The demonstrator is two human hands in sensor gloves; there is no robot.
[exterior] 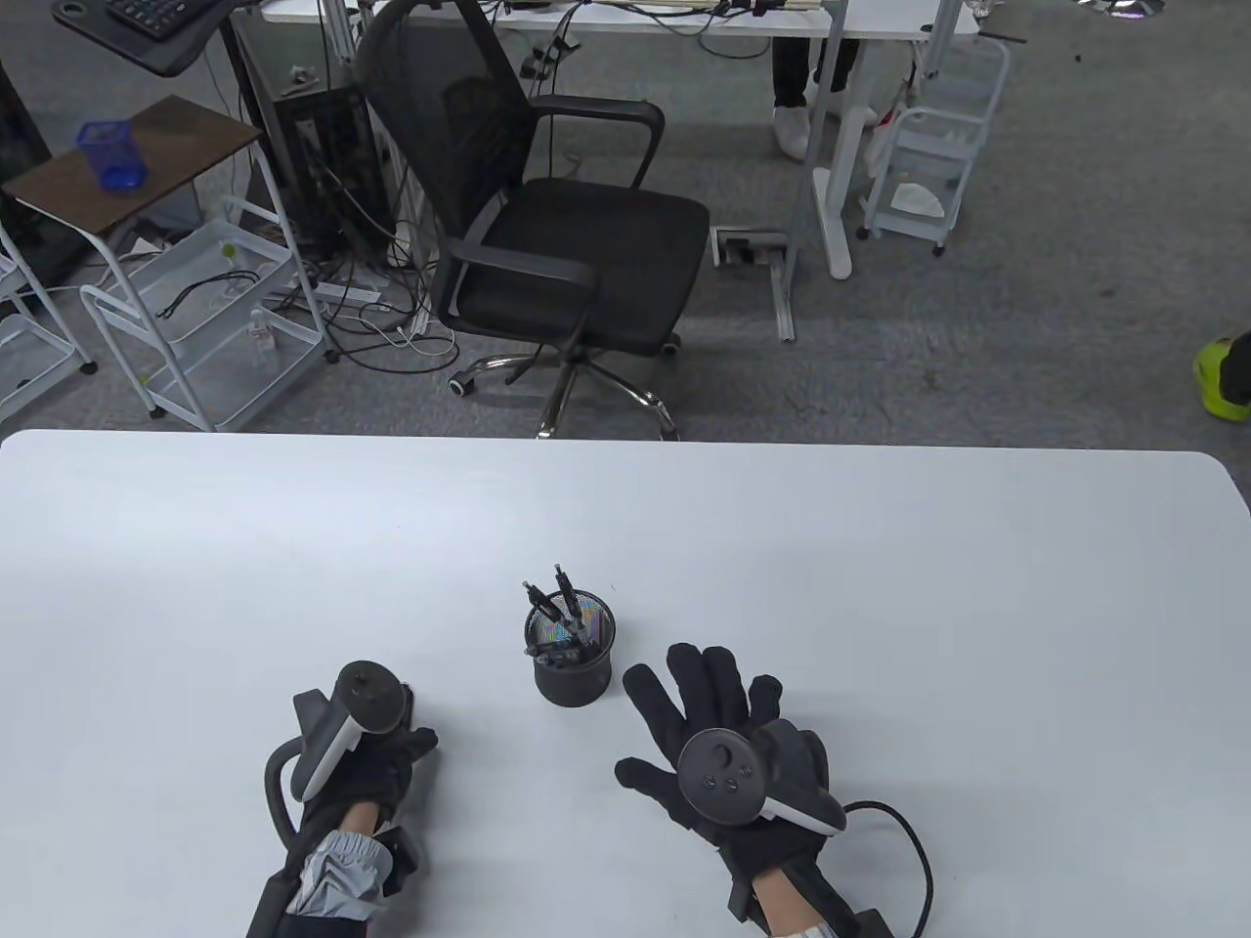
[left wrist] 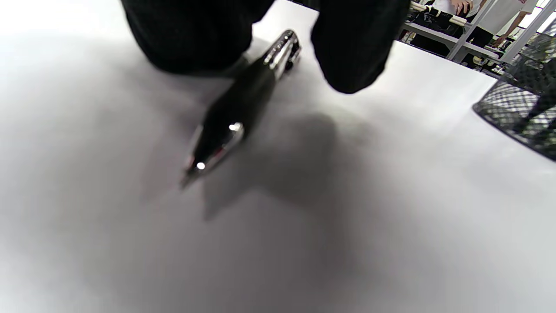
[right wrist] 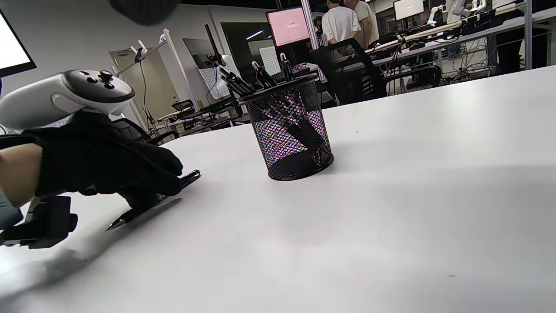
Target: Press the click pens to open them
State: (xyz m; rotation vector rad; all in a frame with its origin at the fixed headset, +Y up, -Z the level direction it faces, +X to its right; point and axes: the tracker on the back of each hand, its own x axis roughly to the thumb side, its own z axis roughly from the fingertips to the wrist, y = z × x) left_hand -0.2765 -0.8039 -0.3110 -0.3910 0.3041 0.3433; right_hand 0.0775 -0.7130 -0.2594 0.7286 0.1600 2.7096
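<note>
White table fills the lower half of the table view, w/ a black mesh pen cup standing upright near bottom centre. Several click pens stick up out of the cup, leaning toward the upper left. Left hand, bottom left of frame, is curled down onto the table, fingers wrapped around a black pen w/ silver tip. In the right wrist view that pen lies nearly flat on the table at left of frame, tip pointing lower left, clicker end poking out past the fingers. Right hand, bottom centre-right, lies flat & spread, palm down, fingers apart, grasping nothing, just beside the cup. Office chair stands behind the table, upper centre.
</note>
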